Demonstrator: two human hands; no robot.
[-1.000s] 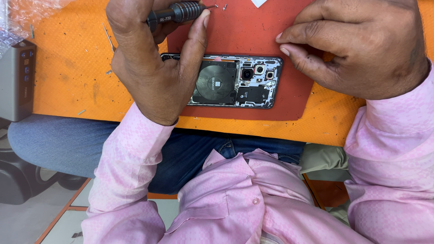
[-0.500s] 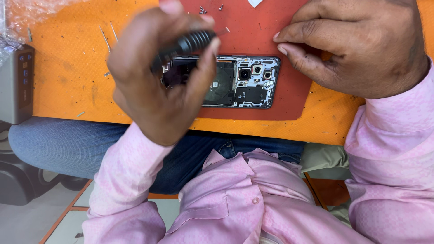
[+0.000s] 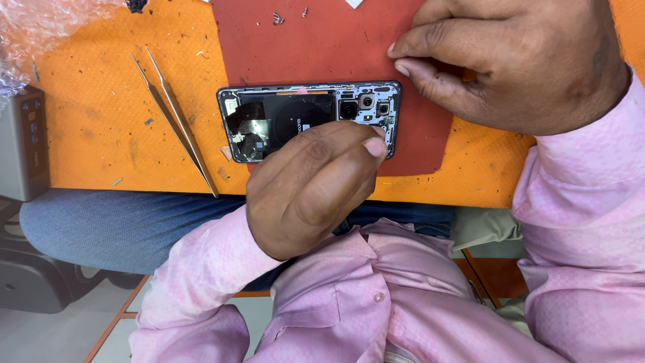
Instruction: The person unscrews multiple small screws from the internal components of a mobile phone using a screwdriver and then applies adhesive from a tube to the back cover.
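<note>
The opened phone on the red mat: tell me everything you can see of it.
The opened phone lies flat on the red mat, long side across, back cover off. A dark round coil sits mid-body, camera lenses at its right end, torn foil bits at its left. The frame looks metal. The left hand covers its lower right edge; actual contact is unclear. The right hand rests on the mat beyond it.

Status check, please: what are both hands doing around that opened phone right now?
Left hand fingers pinched, hovering over opened phone. Right hand pressing red mat. Tweezers lying apart on orange table.
</note>
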